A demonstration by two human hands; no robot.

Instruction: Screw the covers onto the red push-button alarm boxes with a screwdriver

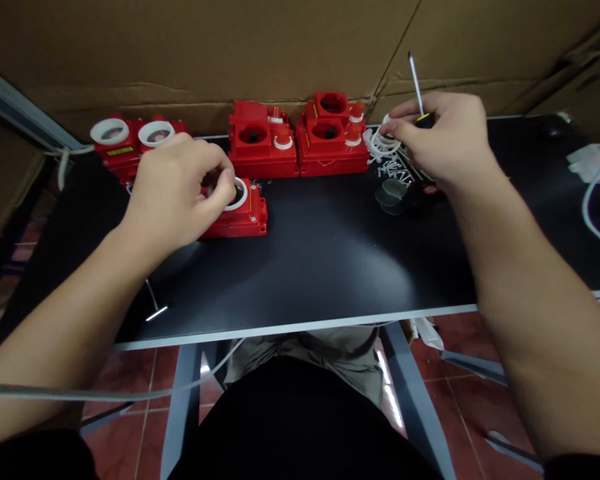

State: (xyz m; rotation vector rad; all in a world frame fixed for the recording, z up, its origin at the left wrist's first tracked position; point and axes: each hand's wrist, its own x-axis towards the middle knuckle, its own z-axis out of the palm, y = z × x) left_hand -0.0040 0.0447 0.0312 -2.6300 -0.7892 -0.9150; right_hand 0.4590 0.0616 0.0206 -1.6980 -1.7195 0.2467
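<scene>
My left hand [180, 183] is over a red housing [250, 223] near the table's middle left. Its thumb and fingers are pinched together at the white ring [237, 197] around the housing's round opening; whatever lies between the fingertips is hidden. A screwdriver [416, 83] sticks up from my right hand [437, 130], its shaft pointing up and away. The thumb and fingertips of that hand touch a pile of white rings [380, 143]. Loose screws [397, 172] and clear round discs [393, 195] lie just below the pile.
Two red housings [264, 160] [334, 163] stand along the cardboard wall [230, 47]. Others with white rings [111, 132] are at the back left. A T-shaped metal tool [156, 312] lies near the front edge. On the right are a white cable [591, 213] and a plastic bag [593, 163].
</scene>
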